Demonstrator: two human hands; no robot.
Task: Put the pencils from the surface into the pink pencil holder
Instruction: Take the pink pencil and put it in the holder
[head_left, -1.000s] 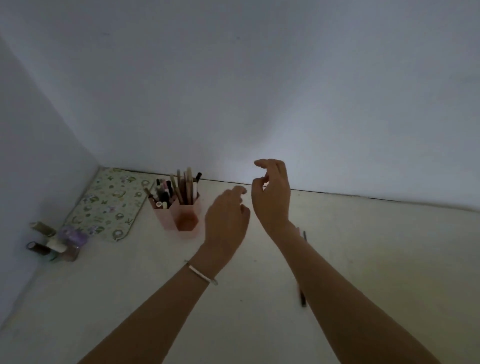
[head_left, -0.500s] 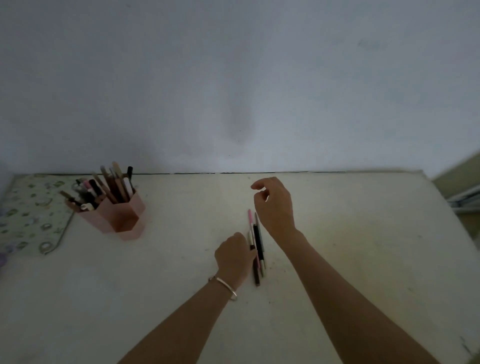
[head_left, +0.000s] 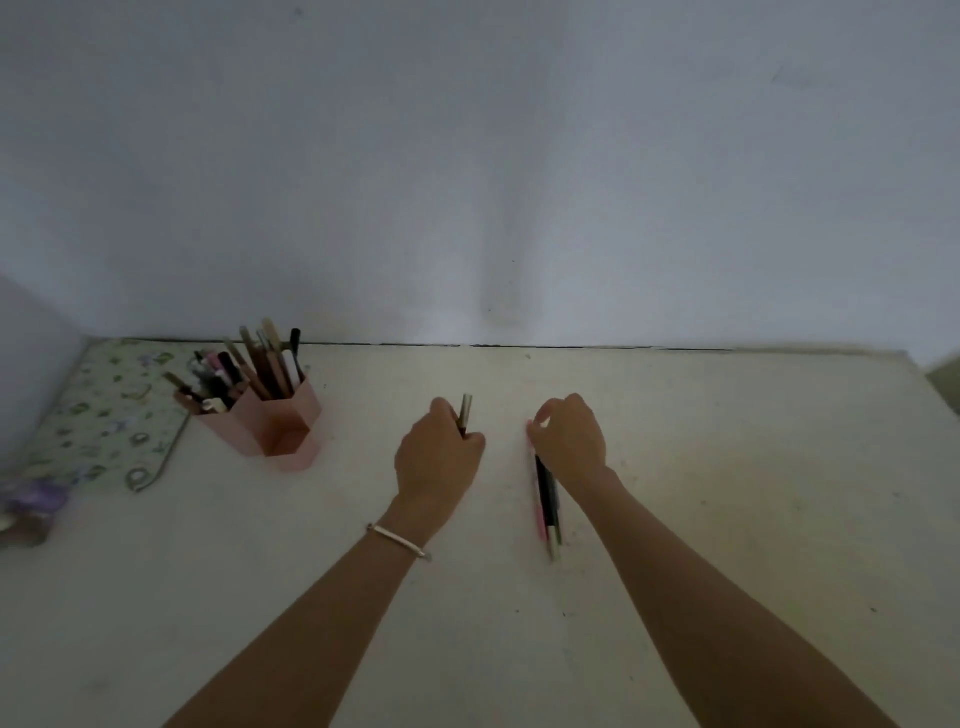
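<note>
The pink pencil holder (head_left: 283, 423), made of hexagonal cups, stands at the left on the pale surface (head_left: 727, 467) and holds several pencils and pens. My left hand (head_left: 436, 457) is closed around one pencil (head_left: 465, 412), whose pale tip sticks up above the fingers. To the right a small bunch of pencils (head_left: 546, 501), pink, black and dark, lies side by side on the surface. My right hand (head_left: 571, 439) rests over the far end of that bunch with fingertips pinched at the pink one; the grip itself is hidden.
A floral patterned pouch (head_left: 111, 415) with a cord lies left of the holder, against the wall corner. Small bottles (head_left: 28, 512) sit blurred at the far left edge. A blue-white wall rises right behind the surface.
My left hand has lifted one pencil away from the bunch and moved left with it. My right hand came down onto the far end of the remaining pencils. The view shifted slightly.
</note>
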